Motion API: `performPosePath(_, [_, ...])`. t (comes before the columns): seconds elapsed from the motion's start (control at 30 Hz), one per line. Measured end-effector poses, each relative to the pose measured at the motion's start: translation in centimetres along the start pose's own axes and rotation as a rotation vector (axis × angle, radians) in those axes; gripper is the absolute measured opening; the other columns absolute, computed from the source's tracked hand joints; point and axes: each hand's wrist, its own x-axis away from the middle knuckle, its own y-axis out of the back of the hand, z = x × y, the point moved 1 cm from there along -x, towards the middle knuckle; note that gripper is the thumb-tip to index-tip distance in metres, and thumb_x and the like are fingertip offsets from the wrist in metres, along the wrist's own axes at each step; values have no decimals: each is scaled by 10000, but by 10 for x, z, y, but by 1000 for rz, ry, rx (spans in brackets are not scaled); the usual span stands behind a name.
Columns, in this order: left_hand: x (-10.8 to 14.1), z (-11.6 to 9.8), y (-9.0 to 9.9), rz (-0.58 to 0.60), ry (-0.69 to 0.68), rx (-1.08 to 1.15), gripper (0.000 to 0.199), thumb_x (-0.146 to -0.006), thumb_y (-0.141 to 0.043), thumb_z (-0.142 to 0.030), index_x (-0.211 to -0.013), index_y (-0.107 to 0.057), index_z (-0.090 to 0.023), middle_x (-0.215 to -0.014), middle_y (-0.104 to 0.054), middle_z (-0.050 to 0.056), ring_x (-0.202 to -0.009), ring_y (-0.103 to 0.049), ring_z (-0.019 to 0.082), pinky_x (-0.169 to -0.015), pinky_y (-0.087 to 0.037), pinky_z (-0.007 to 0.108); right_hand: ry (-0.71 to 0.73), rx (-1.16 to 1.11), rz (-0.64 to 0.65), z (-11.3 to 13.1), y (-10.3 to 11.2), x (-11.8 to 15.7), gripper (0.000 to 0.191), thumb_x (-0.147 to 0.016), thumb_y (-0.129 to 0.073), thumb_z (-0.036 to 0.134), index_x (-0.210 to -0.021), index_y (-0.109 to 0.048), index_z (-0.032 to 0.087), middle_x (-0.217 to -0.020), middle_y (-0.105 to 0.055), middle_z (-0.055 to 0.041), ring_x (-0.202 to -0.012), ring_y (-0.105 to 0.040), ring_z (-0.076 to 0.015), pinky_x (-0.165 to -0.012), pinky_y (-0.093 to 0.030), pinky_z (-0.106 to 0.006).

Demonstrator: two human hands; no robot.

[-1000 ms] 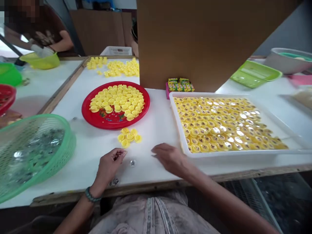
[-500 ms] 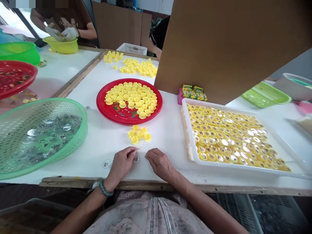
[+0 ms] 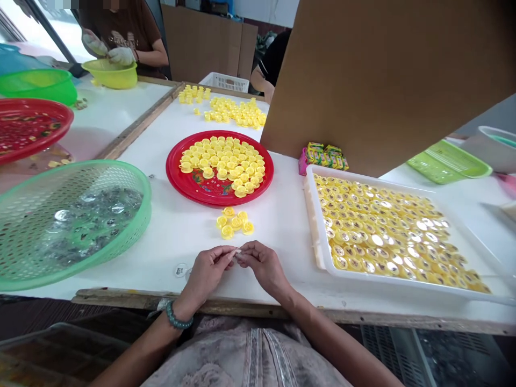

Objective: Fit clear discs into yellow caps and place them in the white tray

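Observation:
My left hand [image 3: 208, 271] and my right hand [image 3: 264, 269] meet fingertip to fingertip above the white table near its front edge. Both are closed in a pinch; what lies between the fingers is too small and covered to make out. A clear round disc [image 3: 180, 270] with a dark print lies left of my left hand, and part of a second one shows beside the wrist. Just beyond my fingers sit several small yellow cup-shaped pieces [image 3: 236, 223]. Behind them, a red tray [image 3: 181, 185] carries many more of these yellow pieces.
A green mesh basket [image 3: 141, 215] with clear discs stands left. At right, a white tray [image 3: 318, 247] holds rows of yellow pieces topped with printed discs. Brown cardboard [image 3: 363, 80] rises behind it. A gloved co-worker [image 3: 124, 37] sits across, with a yellow basin [image 3: 115, 78].
My right hand has moved left and my left hand slightly right, so their fingertips now meet. The clear disc under my left fingertips no longer shows there. The view has shifted slightly.

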Motion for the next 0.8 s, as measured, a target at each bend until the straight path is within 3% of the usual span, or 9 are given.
performPosePath(0.07, [1,-2,-7,-17,-9,43,293,-753,-602,-391,-930,-682,-171,-757,-683,27,-681,-568,151,-678,-470,264,-70,-162,-56,5,3,2,168,-713,-682,295,-808,-640,163,-699,-641,-1,-636,-591,-126,-636,-485,-261])
performPosePath(0.2, [3,-2,-14,-16,-12,64,254,-724,-645,-398,-815,-690,-165,-644,-631,2,-614,-513,126,-607,-432,233,-98,-217,-134,14,7,5,230,-636,-734,280,-829,-680,167,-673,-640,3,-614,-567,-117,-636,-466,-266])
performPosePath(0.4, [7,-3,-15,-54,-14,113,243,-722,-654,-385,-811,-690,-162,-658,-645,10,-617,-520,126,-611,-435,231,-56,-288,-141,11,5,6,168,-702,-698,288,-822,-668,174,-694,-645,0,-622,-570,-118,-641,-468,-275])
performPosePath(0.5, [6,-5,-13,-34,-40,107,236,-732,-648,-370,-847,-678,-165,-719,-661,22,-666,-554,136,-647,-449,239,22,-99,-107,16,10,5,138,-751,-654,258,-867,-676,186,-752,-661,-12,-682,-585,-132,-674,-471,-275])
performPosePath(0.6, [3,-6,-8,25,-90,101,276,-724,-658,-320,-962,-646,-180,-829,-672,33,-764,-589,154,-716,-464,259,182,295,88,29,17,4,153,-816,-564,178,-911,-680,207,-842,-670,-25,-790,-600,-147,-736,-460,-269])
performPosePath(0.7, [1,-6,-5,91,-48,72,312,-716,-659,-290,-1004,-627,-175,-700,-633,2,-653,-565,137,-635,-460,253,296,546,232,40,20,5,259,-834,-492,94,-1022,-630,207,-851,-657,-25,-792,-599,-139,-731,-459,-254])
performPosePath(0.8, [1,-5,-7,44,42,127,316,-707,-667,-316,-974,-638,-151,-631,-599,-10,-569,-526,117,-578,-445,245,308,588,153,40,18,8,284,-848,-476,94,-1094,-569,201,-916,-639,-35,-797,-603,-130,-723,-470,-244])
